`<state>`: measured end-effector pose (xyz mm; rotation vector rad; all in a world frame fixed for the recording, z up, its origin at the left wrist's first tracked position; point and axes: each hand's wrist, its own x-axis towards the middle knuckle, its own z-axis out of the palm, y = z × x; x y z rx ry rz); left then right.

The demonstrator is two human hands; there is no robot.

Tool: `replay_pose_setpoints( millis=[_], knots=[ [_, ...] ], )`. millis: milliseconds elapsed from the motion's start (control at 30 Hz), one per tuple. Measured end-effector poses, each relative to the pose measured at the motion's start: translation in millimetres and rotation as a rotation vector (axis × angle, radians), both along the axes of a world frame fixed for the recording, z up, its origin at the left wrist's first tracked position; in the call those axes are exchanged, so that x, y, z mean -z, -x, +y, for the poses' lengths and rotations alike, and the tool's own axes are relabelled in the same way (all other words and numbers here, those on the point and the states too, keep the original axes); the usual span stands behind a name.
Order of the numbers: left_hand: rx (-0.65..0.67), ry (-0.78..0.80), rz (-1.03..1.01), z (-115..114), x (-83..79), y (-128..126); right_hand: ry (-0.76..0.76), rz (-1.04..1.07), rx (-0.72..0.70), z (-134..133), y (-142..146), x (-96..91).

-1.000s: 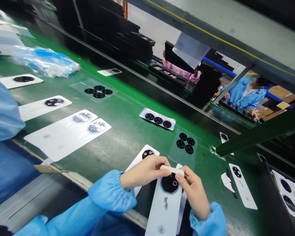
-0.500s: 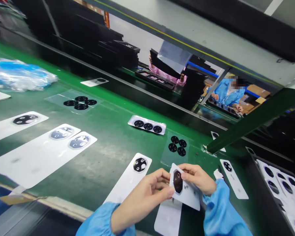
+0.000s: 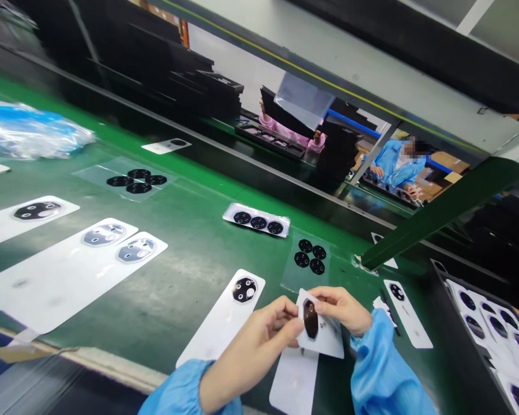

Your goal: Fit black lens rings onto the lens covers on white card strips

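Note:
A small white phone back panel (image 3: 332, 341) with a dark eight-sided camera cover (image 3: 310, 319) is held up, tilted, between my hands. My left hand (image 3: 254, 346) pinches its left edge with thumb and fingers. At the top edge, the fingers of my right hand (image 3: 342, 308) are closed on the panel, thumb beside the dark cover. Beneath it, partly hidden, another white panel (image 3: 294, 383) lies on the bench. Left of my hands is a white panel (image 3: 218, 320) with a black camera cover. A clear film (image 3: 290, 275) bearing several black discs lies just beyond.
Larger white panels (image 3: 64, 276) lie at left, near a plastic-bag pile (image 3: 30, 131). A strip (image 3: 230, 214) with three black discs sits mid-bench. At right are a slanted green post (image 3: 436, 216) and a black tray (image 3: 462, 328) of panels. Co-workers sit across the bench.
The view has shifted slightly. Both hands keep hold of the panel, which tilts a little differently now. At the far right edge, part of another person's arm appears beside the tray.

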<state>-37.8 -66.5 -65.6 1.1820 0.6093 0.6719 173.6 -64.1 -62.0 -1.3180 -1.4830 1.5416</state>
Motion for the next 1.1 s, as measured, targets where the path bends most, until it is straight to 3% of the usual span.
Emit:
replay_pose_setpoints(
  millis=[267, 533, 667, 867, 1100],
  knots=[
    [-0.071, -0.097, 0.113, 19, 12.8, 2, -0.31, -0.52, 0.07, -18, 14, -29.9],
    [-0.141, -0.347, 0.318, 19, 16.5, -1, -0.468, -0.635, 0.099, -28, 25, -28.3],
    [-0.158, -0.395, 0.361, 19, 19.8, -2, -0.449, -0.622, 0.121, -28, 27, -24.1],
    [-0.094, -0.249, 0.236, 24, 17.8, -2, -0.287, -0.583, 0.136, -25, 25, -21.0],
    [-0.141, -0.008, 0.061, 19, 21.8, -5, -0.076, -0.24, 0.278, -25, 26, -16.2]
  ],
)
